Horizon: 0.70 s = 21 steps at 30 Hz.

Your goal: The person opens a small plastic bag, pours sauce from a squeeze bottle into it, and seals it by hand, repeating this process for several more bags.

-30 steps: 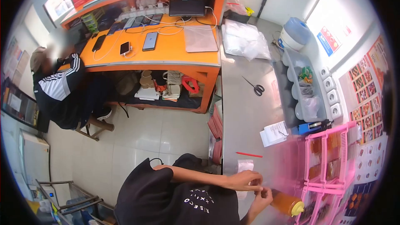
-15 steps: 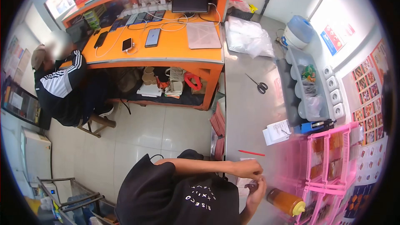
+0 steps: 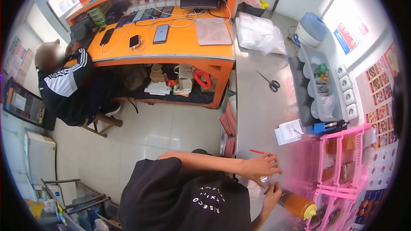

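Observation:
My left hand (image 3: 260, 166) reaches across over the steel counter, palm down, its fingers bent and partly spread beside a red pen (image 3: 257, 151). Between its thumb and my right hand (image 3: 272, 195) is a small, shiny, clear piece of plastic (image 3: 266, 179), like a little bag. The right fingers pinch together at its lower edge. What lies inside the plastic is too small to tell. Close to my right hand, a squeeze bottle of amber sauce (image 3: 295, 204) with a yellow cap lies tilted. A pale paper (image 3: 253, 189) sits partly under my hands.
On the steel counter (image 3: 257, 115) are scissors (image 3: 273, 84), a notepad (image 3: 289, 132), a grey bin (image 3: 319, 77) and plastic bags (image 3: 259, 34). Pink racks (image 3: 342, 162) stand at the right. A seated person (image 3: 64, 81) is at the orange desk (image 3: 180, 51), which holds phones.
My left hand has moved slightly right and up, and its fingers have spread from a tight pinch. The clear plastic now shows between my hands. The seated person's head has shifted.

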Tool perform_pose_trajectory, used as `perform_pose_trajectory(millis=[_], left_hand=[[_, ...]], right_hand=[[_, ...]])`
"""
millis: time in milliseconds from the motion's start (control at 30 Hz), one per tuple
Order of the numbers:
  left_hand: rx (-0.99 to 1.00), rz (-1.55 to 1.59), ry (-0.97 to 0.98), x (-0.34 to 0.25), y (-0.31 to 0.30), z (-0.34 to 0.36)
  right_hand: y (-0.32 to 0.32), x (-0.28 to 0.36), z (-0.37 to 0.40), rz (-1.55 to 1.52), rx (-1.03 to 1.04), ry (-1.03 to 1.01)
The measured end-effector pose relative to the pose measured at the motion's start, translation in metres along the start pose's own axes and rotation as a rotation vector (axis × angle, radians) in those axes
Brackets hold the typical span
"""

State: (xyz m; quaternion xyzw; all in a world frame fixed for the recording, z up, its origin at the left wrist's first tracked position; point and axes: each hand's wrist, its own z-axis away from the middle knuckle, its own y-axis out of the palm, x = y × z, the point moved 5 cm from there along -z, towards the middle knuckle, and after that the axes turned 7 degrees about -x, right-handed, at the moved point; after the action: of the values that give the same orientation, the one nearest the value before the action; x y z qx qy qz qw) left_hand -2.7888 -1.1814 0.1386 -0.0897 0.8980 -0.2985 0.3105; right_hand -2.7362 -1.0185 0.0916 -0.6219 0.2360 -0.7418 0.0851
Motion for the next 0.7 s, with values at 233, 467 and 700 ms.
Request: perform_pose_trajectory(millis=[233, 467, 700], left_hand=[[0.121, 0.408, -0.229, -0.008, 0.023, 0.013], [0.133, 0.469, -0.333, -0.010, 0.028, 0.026], [0.240, 0.384, -0.492, -0.004, 0.030, 0.025]], right_hand=[[-0.006, 0.012, 0.009, -0.334, -0.014, 0.025], [-0.014, 0.022, 0.026, -0.277, -0.048, 0.019], [-0.028, 0.002, 0.044, -0.683, -0.537, 0.071]])
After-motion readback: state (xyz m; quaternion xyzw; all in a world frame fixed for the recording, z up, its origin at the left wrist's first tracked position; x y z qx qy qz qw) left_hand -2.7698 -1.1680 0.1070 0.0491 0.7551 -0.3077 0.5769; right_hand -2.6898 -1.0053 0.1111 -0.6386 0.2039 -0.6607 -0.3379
